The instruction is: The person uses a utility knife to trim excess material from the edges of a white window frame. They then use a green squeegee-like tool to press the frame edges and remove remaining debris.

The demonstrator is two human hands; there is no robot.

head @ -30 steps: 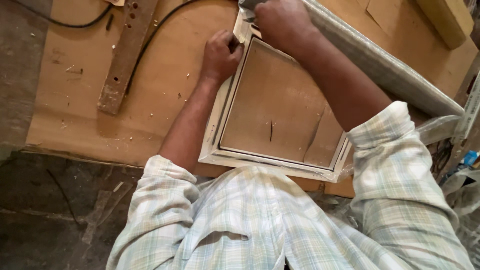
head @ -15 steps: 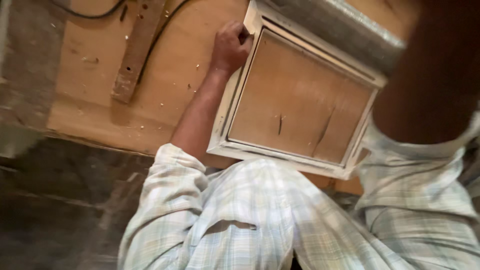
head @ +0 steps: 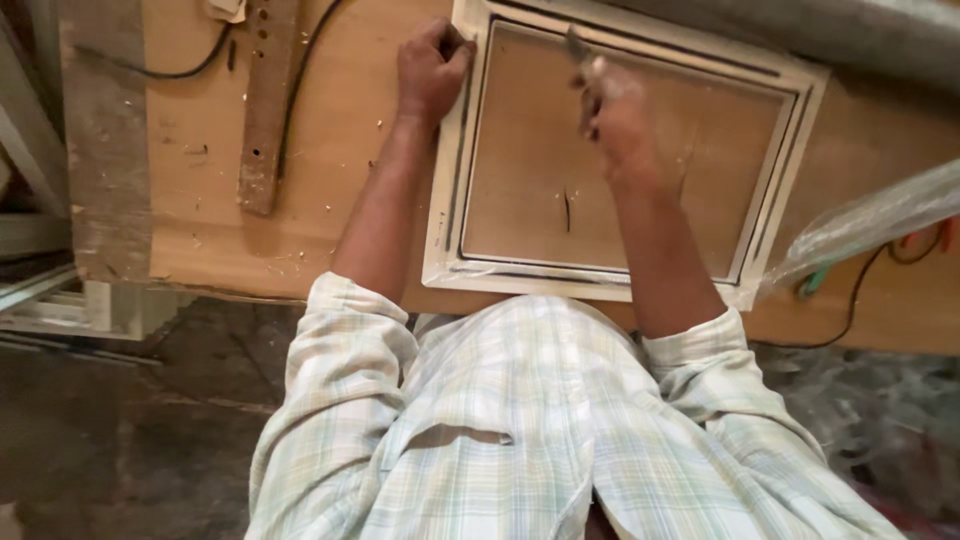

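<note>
Under my left hand point(head: 432, 68) the frame point(head: 442, 215) is creamy white with dark grooves, its panel point(head: 520, 190) light brown. Left of that hand lies a rusty brown strip point(head: 266, 110) on tan board point(head: 200, 210). My shirt point(head: 500, 420) is pale green-and-white plaid.
</note>
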